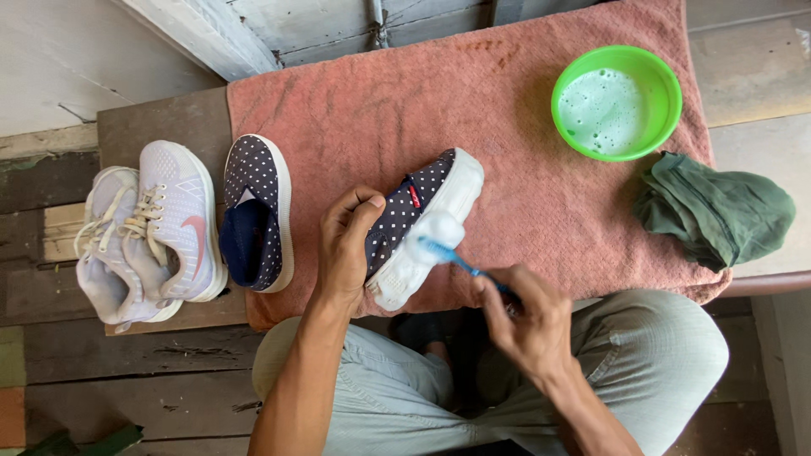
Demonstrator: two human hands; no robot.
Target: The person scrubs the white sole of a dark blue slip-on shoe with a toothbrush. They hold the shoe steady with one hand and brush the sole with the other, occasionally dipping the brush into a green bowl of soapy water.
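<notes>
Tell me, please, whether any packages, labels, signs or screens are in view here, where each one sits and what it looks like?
No packages, signs or screens.
Small red tag: sewn on the upper of the dotted navy shoe gripped by the left hand; narrow, rectangular, red.
Pink curved logo mark: on the side of the pale lilac sneaker at left; smooth swoosh-like shape.

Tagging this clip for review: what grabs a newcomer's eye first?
The dotted navy shoe at centre, tilted on the pink towel, held by the left hand while the right hand works a blue brush on its foamy white sole. Next, the bright green bowl of suds at top right.
</notes>
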